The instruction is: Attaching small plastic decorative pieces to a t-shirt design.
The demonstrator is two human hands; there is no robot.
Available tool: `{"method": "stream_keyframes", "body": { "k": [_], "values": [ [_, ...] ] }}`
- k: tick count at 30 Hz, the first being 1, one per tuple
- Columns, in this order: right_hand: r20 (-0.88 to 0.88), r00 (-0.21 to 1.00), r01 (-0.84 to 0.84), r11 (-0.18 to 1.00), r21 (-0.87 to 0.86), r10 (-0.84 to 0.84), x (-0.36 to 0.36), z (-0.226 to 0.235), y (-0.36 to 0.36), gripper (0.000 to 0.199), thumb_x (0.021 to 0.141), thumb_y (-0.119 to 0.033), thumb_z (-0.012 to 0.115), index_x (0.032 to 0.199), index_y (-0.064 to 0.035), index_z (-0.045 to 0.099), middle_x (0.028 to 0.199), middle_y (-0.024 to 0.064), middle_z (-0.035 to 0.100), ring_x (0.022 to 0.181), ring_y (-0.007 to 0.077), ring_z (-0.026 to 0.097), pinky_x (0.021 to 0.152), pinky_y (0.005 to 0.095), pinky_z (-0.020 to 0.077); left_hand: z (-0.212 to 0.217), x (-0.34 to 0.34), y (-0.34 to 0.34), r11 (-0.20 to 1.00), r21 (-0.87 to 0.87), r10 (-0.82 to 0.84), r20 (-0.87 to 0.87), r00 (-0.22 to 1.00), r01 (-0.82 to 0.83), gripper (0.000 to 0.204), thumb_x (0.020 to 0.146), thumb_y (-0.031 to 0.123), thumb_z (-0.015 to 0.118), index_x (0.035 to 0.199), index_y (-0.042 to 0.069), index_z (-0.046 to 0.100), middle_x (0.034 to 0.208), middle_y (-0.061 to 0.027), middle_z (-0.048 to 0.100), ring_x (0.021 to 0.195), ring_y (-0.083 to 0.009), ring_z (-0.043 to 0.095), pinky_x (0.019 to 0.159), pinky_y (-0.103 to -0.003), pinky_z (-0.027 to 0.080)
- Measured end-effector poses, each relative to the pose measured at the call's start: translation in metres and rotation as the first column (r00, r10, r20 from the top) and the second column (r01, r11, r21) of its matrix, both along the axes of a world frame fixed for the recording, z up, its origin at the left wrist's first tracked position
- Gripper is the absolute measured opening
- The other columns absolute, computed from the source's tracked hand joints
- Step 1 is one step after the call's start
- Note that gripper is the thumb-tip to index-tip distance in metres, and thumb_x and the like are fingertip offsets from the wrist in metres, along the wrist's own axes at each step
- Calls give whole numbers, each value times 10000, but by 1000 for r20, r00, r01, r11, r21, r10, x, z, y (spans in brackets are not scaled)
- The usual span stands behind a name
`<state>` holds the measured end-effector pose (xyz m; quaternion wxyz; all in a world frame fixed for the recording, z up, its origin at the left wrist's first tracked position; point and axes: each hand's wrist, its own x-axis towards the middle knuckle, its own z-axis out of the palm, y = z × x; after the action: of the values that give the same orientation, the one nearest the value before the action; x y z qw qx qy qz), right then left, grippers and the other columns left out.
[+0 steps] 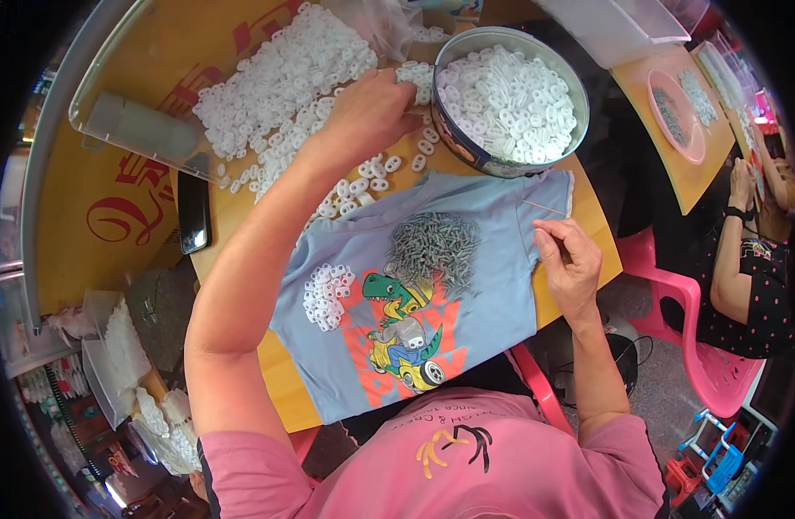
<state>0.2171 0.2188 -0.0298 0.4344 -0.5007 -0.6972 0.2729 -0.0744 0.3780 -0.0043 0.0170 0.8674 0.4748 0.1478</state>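
Note:
My left hand (371,117) reaches to the far side of the table, over loose white oval plastic pieces with two holes (285,73). Its fingers are curled down and what they grip is hidden. My right hand (572,264) is raised at the right edge of a light-blue T-shirt (510,259), thumb and forefinger pinched together; anything between them is too small to make out. A thin pale stick (544,208) shows just beyond those fingertips. On the shirt lie a heap of grey screws (434,251) and a smaller pile of white plastic pieces (328,296).
A round tin (579,143) full of white pieces stands at the far right of the table. A black phone (194,212) lies at the left edge. To the right are a pink chair (696,329), a pink basin (687,130) and another person's arm (730,268).

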Motion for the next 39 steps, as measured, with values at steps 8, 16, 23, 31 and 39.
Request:
{"method": "stream_keyframes", "body": {
  "k": [8, 16, 23, 31, 39],
  "values": [
    [35, 999, -10, 999, 42, 9, -2, -1, 0, 111, 878, 20, 653, 988, 24, 667, 794, 42, 593, 651, 84, 528, 558, 217, 403, -2, 5, 3, 994, -50, -98, 85, 992, 102, 184, 787, 199, 697, 868, 37, 664, 903, -155, 612, 957, -355, 574, 777, -458, 492],
    [35, 999, -21, 998, 59, 19, -4, 0, 1, 110, 871, 22, 655, 980, 19, 671, 788, 49, 600, 631, 92, 523, 548, 227, 399, -11, 1, 13, 973, -118, -179, 158, 971, 199, 120, 795, 93, 637, 882, 15, 663, 862, -199, 620, 860, -396, 601, 743, -467, 491],
    [36, 999, -20, 998, 64, 17, -5, 3, 2, 99, 861, 25, 656, 958, 19, 672, 776, 56, 599, 625, 106, 530, 546, 234, 402, -7, 2, 24, 945, -290, -99, 191, 977, 152, 122, 778, 73, 628, 878, 7, 651, 880, -205, 659, 876, -391, 622, 737, -455, 483],
    [25, 999, -38, 998, 58, 36, -3, 2, -2, 95, 866, 23, 652, 958, 21, 671, 780, 57, 602, 628, 107, 533, 550, 236, 406, 36, -20, -13, 874, -460, 27, 370, 928, 158, 164, 850, 140, 688, 876, 11, 592, 762, -40, 590, 676, -124, 518, 607, -299, 419],
    [47, 998, -34, 997, 65, 31, -3, 4, -2, 121, 880, 14, 650, 998, 35, 668, 786, 38, 586, 662, 88, 524, 576, 214, 405, 59, -17, -133, 762, -566, -21, 465, 885, 315, 154, 843, 122, 688, 866, 16, 578, 777, -77, 574, 719, -201, 544, 649, -331, 440]
  ]
}}
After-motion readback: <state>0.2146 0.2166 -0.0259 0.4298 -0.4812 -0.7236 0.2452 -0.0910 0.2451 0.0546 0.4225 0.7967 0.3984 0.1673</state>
